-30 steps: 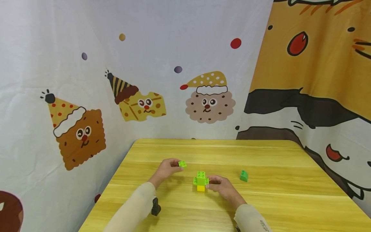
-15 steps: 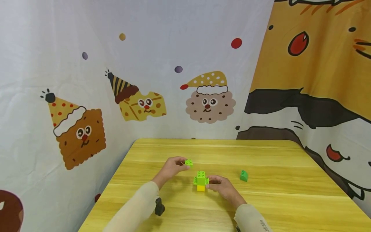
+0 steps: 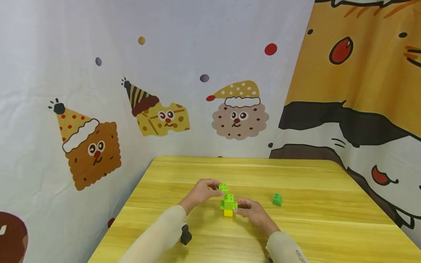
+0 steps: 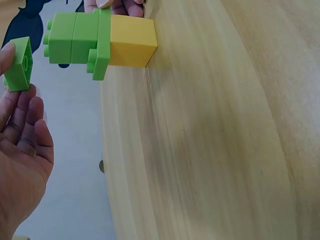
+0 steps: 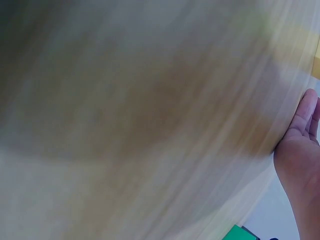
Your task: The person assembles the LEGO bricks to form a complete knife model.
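A stack of toy building bricks point(image 3: 229, 202) stands on the table. Its base is a yellow brick point(image 4: 134, 40), a lime-green plate juts out on both sides, and lime bricks rise above. My left hand point(image 3: 204, 191) pinches a small lime-green brick point(image 3: 223, 187) between thumb and fingertips, in the air just behind and above the stack. In the left wrist view that held brick point(image 4: 20, 67) is apart from the studded top, its hollow underside facing the stack. My right hand point(image 3: 254, 212) holds the stack by the plate's right end; the right wrist view shows little of this grip.
A darker green brick point(image 3: 277, 199) with a sloped side lies on the wooden table point(image 3: 315, 233), right of the stack. Behind the table hangs a cloth point(image 3: 197, 54) printed with cartoon figures. A black device point(image 3: 185, 235) is strapped at the left wrist.
My left hand has carried the lime-green brick rightwards, from left of the stack to just behind its top. My right hand and the stack have stayed in place.
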A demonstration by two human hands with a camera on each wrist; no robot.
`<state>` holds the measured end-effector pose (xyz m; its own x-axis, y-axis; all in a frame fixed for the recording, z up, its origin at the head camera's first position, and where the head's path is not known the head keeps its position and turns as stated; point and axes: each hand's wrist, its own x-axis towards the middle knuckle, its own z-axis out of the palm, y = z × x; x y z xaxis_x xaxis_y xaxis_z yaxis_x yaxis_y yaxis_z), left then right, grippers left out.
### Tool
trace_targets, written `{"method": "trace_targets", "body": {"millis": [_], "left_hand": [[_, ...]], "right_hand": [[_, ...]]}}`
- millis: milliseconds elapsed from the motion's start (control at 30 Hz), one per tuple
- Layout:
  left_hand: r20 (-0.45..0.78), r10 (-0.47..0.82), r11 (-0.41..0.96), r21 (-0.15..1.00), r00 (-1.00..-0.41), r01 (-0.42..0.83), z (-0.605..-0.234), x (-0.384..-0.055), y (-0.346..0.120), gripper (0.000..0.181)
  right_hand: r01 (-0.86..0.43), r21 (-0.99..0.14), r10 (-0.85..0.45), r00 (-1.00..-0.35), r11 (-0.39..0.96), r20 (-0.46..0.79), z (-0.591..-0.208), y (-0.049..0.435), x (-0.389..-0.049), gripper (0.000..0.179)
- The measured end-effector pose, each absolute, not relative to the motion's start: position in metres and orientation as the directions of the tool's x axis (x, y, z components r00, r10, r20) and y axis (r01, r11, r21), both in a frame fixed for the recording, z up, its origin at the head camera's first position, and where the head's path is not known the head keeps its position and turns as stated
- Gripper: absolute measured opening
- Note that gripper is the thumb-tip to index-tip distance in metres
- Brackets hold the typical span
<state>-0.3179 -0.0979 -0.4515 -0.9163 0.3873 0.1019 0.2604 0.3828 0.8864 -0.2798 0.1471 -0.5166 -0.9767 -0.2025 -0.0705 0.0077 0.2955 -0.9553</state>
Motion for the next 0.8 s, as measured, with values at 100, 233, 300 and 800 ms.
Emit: {"method": "trace_targets", "body": {"millis": [100, 233, 300, 800], "left_hand": [[0.098, 0.410, 0.380, 0.886, -0.907, 0.268, -0.451, -0.318, -0.095, 0.031], [0.106, 0.439, 0.390, 0.872, -0.892, 0.295, -0.452, -0.317, -0.091, 0.030], [0.108, 0.447, 0.399, 0.864, -0.888, 0.306, -0.452, -0.317, -0.090, 0.031], [0.106, 0.484, 0.442, 0.828, -0.869, 0.347, -0.456, -0.316, -0.084, 0.032]], "right_hand": [[0.008, -0.954, -0.205, -0.976, 0.299, -0.072, -0.517, 0.148, -0.280, 0.048], [0.011, -0.955, -0.210, -0.975, 0.296, -0.076, -0.519, 0.149, -0.281, 0.049], [0.016, -0.956, -0.209, -0.975, 0.294, -0.081, -0.520, 0.149, -0.281, 0.050], [0.017, -0.951, -0.201, -0.976, 0.309, -0.083, -0.519, 0.147, -0.282, 0.049]]}}
